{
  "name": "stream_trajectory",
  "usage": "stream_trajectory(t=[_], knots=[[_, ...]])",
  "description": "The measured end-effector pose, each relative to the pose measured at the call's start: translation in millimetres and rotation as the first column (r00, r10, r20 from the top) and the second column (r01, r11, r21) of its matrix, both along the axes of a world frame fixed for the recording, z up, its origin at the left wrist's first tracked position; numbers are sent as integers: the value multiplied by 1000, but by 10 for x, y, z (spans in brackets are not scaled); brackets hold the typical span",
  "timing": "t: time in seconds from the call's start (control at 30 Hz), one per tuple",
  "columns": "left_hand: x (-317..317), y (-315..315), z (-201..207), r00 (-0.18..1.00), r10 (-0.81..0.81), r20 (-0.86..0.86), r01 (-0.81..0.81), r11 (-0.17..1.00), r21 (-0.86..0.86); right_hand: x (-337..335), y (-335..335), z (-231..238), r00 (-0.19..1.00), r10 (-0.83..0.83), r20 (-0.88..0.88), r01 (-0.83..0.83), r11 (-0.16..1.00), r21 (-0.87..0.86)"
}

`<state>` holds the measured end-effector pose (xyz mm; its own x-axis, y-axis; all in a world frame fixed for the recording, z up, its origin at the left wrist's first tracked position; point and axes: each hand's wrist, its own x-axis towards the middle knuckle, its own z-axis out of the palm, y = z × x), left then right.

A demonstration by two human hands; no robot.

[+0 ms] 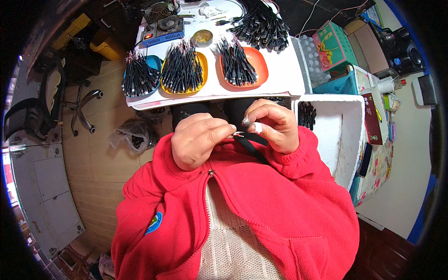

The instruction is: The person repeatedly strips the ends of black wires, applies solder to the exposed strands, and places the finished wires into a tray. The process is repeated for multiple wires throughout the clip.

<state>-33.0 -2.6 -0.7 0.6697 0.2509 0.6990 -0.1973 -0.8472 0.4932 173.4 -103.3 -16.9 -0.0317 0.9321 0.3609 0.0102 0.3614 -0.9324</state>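
My left hand is closed, thumb and fingertips pinched at the end of a thin black cable. Small pale wire ends show at those fingertips, and the cable hangs toward my lap, over the red jacket. Facing it, my right hand has its thumb and forefinger brought together just beside the wire ends. White tape wraps that thumb. Whether a wire sits between the right fingertips is too small to make out. Both hands are in front of my chest, short of the table's near edge.
On the white table, bundles of black cables lie in a blue plate, a yellow plate and an orange plate. Behind them are a blue heating device, a round tin and a cable heap. A foam box stands right.
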Motion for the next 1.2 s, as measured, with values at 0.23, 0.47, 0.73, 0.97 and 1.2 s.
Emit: stream_trajectory(t=[0.23,0.47,0.73,0.97,1.2], knots=[[-4,128,121,994,101,-49,-105,672,-733,3,36,-113,991,-95,-91,85,991,-107],[196,1167,287,877,439,-195,-448,894,-3,-6,161,-516,984,-96,152,128,967,-222],[970,2150,-355,730,498,-468,-295,847,442,-54,293,-1084,943,175,282,-92,954,-285],[1214,2352,-730,659,521,-542,-270,837,476,79,387,-1222,967,168,190,-89,927,-364],[1274,2456,-885,642,509,-573,-239,844,481,106,469,-1294,943,293,156,-221,904,-365]])
